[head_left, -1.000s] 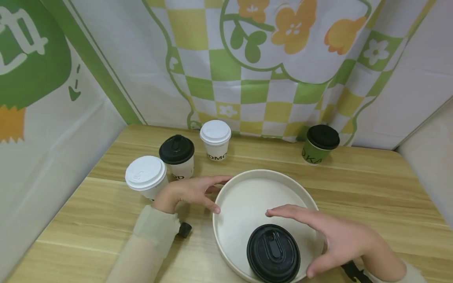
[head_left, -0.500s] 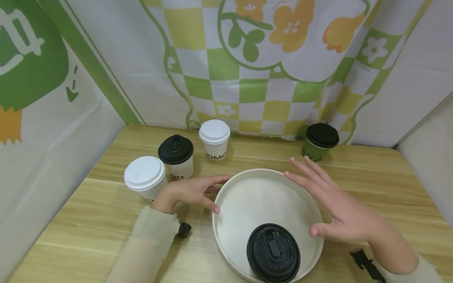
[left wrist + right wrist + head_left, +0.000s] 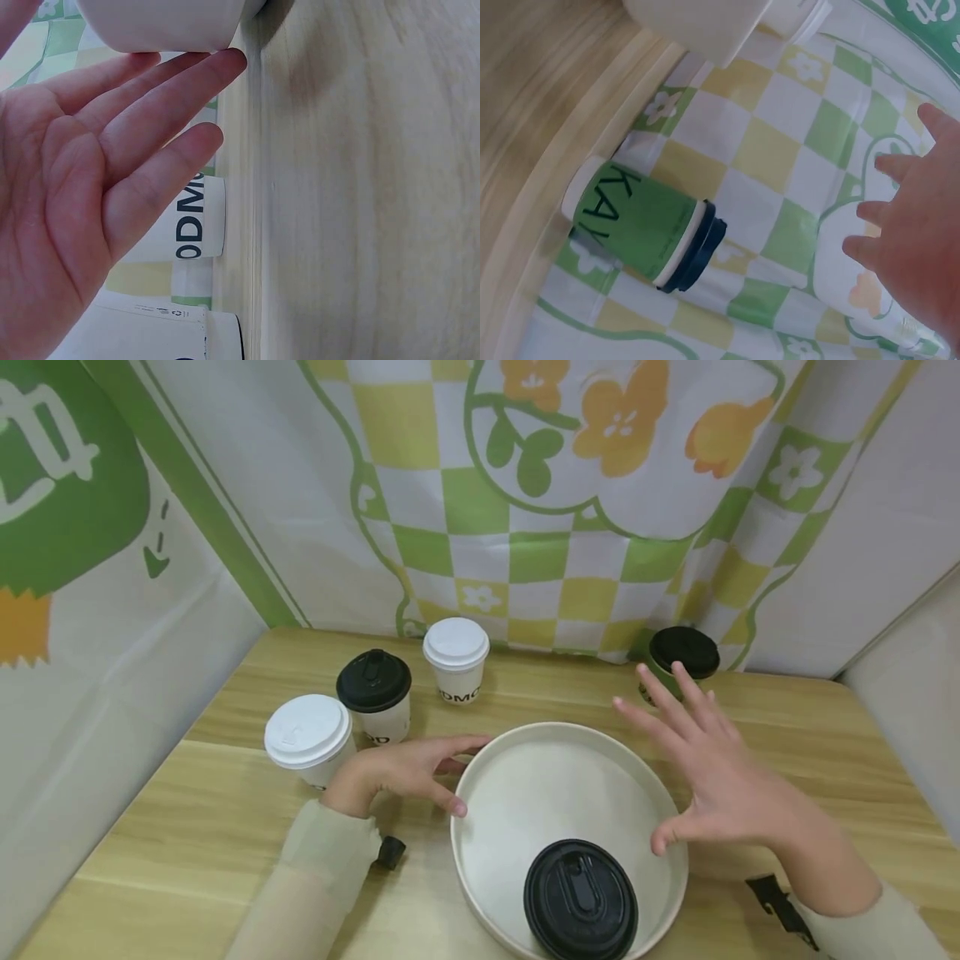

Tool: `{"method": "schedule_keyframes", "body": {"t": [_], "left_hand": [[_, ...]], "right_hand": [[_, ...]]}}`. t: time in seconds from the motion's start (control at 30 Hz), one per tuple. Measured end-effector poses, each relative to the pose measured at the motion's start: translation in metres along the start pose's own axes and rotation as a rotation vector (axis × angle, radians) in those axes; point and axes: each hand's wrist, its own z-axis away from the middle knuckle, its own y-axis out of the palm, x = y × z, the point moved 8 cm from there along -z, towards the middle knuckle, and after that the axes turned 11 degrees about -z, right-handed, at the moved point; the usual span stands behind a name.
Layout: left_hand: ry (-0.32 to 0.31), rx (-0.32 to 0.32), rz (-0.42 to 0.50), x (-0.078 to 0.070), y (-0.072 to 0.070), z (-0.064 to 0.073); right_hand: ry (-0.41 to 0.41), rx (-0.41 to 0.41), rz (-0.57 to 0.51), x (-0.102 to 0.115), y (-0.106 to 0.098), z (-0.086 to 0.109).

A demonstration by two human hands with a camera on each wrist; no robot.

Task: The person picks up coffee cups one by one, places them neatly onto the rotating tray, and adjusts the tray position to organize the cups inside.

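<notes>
Bench (image 3: pixel 187 843) has the round tray (image 3: pixel 555 785) on it, left hand (image 3: pixel 408 768) touching its side, fingers straight and slightly apart. Right hand (image 3: pixel 723 785) is nearer the green cup (image 3: pixel 682 649): upright, just past those spread, empty fingers. Head view overlaps them; right wrist cam shows a gap, plus lettering (image 3: pixel 611 202).

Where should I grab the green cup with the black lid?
Probably round the green cup's body, below its wider black lid, with the right hand coming from the near right: it stands upright and the curtain hangs close behind it.
</notes>
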Motion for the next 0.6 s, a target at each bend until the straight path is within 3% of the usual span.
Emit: {"method": "schedule_keyframes", "body": {"t": [0.23,0.6], "left_hand": [[0.015,0.005,0.009,0.001,0.002,0.0],[0.008,0.005,0.004,0.002,0.001,0.001]], "right_hand": [[0.103,0.039,0.138,-0.027,-0.001,-0.008],[0.22,0.083,0.167,-0.057,0.0,-0.014]]}}
